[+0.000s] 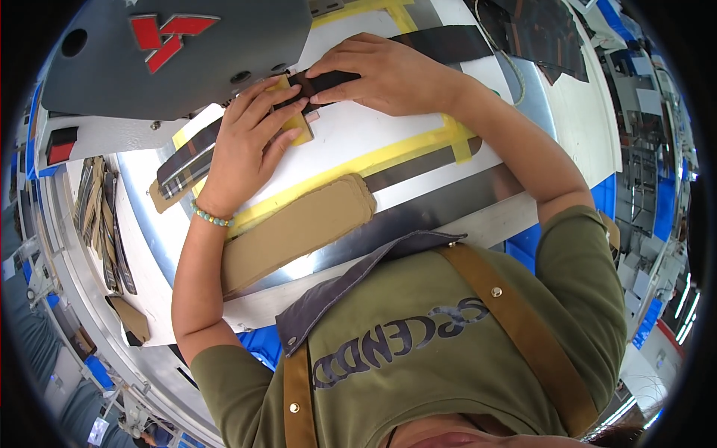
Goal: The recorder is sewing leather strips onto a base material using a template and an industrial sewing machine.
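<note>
My left hand (250, 131) lies with extended, slightly spread fingers over a yellow block (299, 131) at the edge of the grey machine (187, 67), fingertips by a dark strip. My right hand (373, 78) has curved fingers and thumb gripping that dark strip (441, 45) across its width. Another dark strip with a plaid patch (179, 172) extends leftward below the machine, over a tan piece. A padded tan oblong piece (291, 231) lies nearer my body on the white work surface (403, 142), which has yellow tape on it.
A pile of tan and dark strips (104, 224) sits at the left, with a small tan piece below. Dark patterned sheets (538, 37) and a cord lie at the upper right. Blue bins (523, 246) are under the table's front edge, and factory benches line both sides.
</note>
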A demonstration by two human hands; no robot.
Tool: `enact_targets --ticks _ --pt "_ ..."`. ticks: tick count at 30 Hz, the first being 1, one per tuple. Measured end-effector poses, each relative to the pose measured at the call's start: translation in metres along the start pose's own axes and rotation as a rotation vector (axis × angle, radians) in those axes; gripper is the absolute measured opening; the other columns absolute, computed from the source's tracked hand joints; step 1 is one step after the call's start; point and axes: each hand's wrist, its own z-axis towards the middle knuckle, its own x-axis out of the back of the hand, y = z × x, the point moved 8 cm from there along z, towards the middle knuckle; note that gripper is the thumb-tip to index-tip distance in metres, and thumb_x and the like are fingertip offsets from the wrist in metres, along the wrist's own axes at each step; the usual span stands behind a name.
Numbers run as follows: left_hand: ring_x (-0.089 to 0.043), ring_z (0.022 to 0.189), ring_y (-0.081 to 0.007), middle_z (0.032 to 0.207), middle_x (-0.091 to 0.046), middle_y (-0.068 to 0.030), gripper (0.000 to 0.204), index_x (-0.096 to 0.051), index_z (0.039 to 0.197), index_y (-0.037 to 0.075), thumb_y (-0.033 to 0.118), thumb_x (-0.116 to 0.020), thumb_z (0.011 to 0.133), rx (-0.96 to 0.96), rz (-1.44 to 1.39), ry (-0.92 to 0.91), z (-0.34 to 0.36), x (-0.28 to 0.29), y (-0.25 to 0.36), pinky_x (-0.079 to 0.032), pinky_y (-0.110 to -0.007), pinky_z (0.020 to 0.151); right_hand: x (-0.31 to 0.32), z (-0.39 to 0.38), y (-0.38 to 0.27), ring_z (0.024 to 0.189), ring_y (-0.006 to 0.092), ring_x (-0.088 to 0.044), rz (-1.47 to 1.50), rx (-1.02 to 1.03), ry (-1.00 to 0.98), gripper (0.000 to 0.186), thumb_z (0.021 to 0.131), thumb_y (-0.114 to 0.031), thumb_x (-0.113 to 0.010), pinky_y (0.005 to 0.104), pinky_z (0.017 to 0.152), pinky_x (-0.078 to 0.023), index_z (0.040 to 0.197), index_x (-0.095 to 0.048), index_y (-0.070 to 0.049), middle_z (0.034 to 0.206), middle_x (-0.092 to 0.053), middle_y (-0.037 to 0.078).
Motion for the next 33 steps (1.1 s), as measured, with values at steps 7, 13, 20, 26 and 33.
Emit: enact_targets --ticks 7,13,20,26,33 --pt "-0.069 0.111 -0.0323 0.132 -0.075 -0.009 0.025 -0.077 0.122 0.003 0.005 -0.071 0.098 0.178 -0.162 0.173 -0.011 0.013 -0.022 -0.055 -0.044 0.101 -0.005 0.003 -0.001 0.133 0.0217 -0.062 -0.047 0.029 -0.05 0.041 0.097 -0.013 -0.07 0.0415 0.116 -0.048 0.134 -0.078 -0.03 0.148 -0.068 -0.003" --pt "-0.07 0.106 -0.0301 0.128 -0.077 -0.009 0.027 -0.078 0.122 0.003 0.002 -0.073 0.095 0.156 0.011 0.168 -0.01 0.016 -0.019 -0.058 -0.041 0.095 -0.005 0.004 -0.002 0.135 0.0234 -0.061 -0.022 0.027 -0.04 0.045 0.091 -0.009 -0.07 0.0424 0.116 -0.048 0.131 -0.079 -0.027 0.148 -0.067 -0.001" --pt "-0.069 0.127 -0.0326 0.139 -0.073 -0.0113 0.039 -0.074 0.13 0.002 0.0 -0.072 0.091 -0.022 0.305 -0.003 -0.009 0.014 0.008 -0.059 -0.043 0.105 -0.01 -0.001 -0.004 0.136 0.0236 -0.061 -0.035 0.022 -0.012 0.048 0.089 -0.009 -0.072 0.0424 0.116 -0.049 0.133 -0.078 -0.026 0.15 -0.066 0.0" --pt "-0.067 0.128 -0.0336 0.142 -0.069 -0.0137 0.044 -0.071 0.134 0.002 -0.001 -0.07 0.09 -0.01 0.357 -0.075 -0.007 0.014 0.011 -0.058 -0.044 0.107 -0.006 0.002 -0.007 0.136 0.0234 -0.061 -0.026 0.014 -0.024 0.05 0.087 -0.008 -0.074 0.0418 0.116 -0.049 0.134 -0.077 -0.026 0.15 -0.067 0.001" --pt "-0.063 0.133 -0.0347 0.145 -0.066 -0.017 0.045 -0.066 0.139 -0.002 0.0 -0.064 0.094 -0.016 0.432 -0.108 -0.01 0.007 0.011 -0.055 -0.045 0.11 -0.007 0.003 -0.005 0.136 0.0229 -0.062 -0.058 0.027 -0.003 0.045 0.09 -0.009 -0.073 0.0417 0.115 -0.05 0.132 -0.078 -0.025 0.149 -0.068 0.001"
